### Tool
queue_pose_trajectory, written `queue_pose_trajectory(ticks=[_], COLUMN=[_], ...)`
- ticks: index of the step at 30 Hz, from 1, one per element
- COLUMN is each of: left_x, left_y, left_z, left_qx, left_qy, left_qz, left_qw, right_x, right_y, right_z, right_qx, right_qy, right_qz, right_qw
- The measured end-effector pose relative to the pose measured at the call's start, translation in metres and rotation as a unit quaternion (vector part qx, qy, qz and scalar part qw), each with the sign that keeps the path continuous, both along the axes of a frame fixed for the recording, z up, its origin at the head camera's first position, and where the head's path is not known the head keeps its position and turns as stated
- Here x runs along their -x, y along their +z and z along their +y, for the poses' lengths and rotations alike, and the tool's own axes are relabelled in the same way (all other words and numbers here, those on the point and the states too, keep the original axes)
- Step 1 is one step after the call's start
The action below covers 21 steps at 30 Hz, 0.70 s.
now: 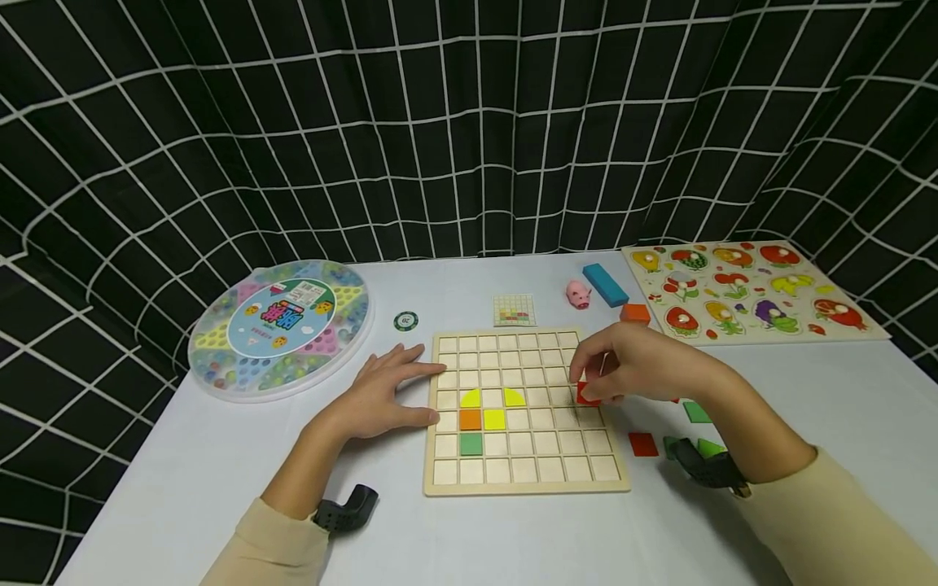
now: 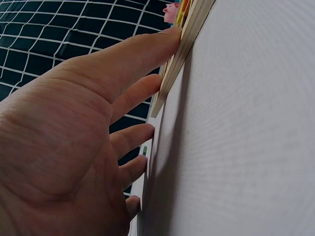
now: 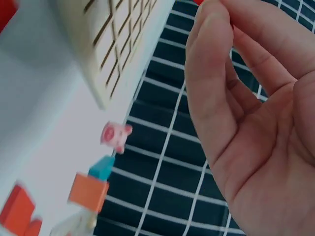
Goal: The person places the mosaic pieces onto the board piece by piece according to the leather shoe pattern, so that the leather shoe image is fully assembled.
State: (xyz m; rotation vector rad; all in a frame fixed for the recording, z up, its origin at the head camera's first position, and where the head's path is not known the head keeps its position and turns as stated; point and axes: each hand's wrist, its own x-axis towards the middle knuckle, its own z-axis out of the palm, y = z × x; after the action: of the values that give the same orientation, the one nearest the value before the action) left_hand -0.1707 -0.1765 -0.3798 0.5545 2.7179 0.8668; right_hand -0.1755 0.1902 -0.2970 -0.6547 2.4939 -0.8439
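A wooden grid board (image 1: 528,487) lies on the white table. Two yellow rounded tiles, an orange square tile (image 1: 471,420), a yellow square tile (image 1: 494,419) and a green square tile (image 1: 471,444) sit in its cells. Above the board's right side my right hand (image 1: 633,366) pinches a red tile (image 1: 586,394) between thumb and fingers. At the left edge, my left hand (image 1: 384,395) touches the board with thumb and index finger, its fingers spread. The left wrist view shows that thumb (image 2: 147,49) against the board's edge (image 2: 179,59).
Right of the board lie a red tile (image 1: 643,444) and several green tiles, partly behind the right wrist. Beyond the board are a small pattern card (image 1: 515,310), a pink pig (image 1: 578,295), a blue block (image 1: 605,285) and an orange block (image 1: 635,313). A round game box (image 1: 282,330) stands left; a fruit puzzle (image 1: 747,291) right.
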Motion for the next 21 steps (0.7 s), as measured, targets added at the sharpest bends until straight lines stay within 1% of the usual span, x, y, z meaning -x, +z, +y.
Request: queue_pose_trajectory(ticks=[3, 10, 18, 21], left_x=[0.001, 0.0, 0.0, 0.0], left_y=[0.0, 0.0, 0.002, 0.002], left_z=[0.0, 0.0, 0.001, 0.0], left_qx=[0.0, 0.0, 0.006, 0.006], left_qy=[0.0, 0.002, 0.001, 0.002], left_qz=[0.001, -0.002, 0.001, 0.001], left_qw=[1.0, 1.0, 1.0, 1.0], right_x=[0.001, 0.003, -0.002, -0.005], right_y=[-0.001, -0.005, -0.016, -0.021], right_z=[-0.013, -0.044, -0.077, -0.086], right_qx=[0.01, 0.025, 0.016, 0.013], right_qy=[0.012, 0.056, 0.119, 0.125], right_qz=[-0.02, -0.038, -0.029, -0.024], right_qw=[1.0, 0.997, 0.992, 0.992])
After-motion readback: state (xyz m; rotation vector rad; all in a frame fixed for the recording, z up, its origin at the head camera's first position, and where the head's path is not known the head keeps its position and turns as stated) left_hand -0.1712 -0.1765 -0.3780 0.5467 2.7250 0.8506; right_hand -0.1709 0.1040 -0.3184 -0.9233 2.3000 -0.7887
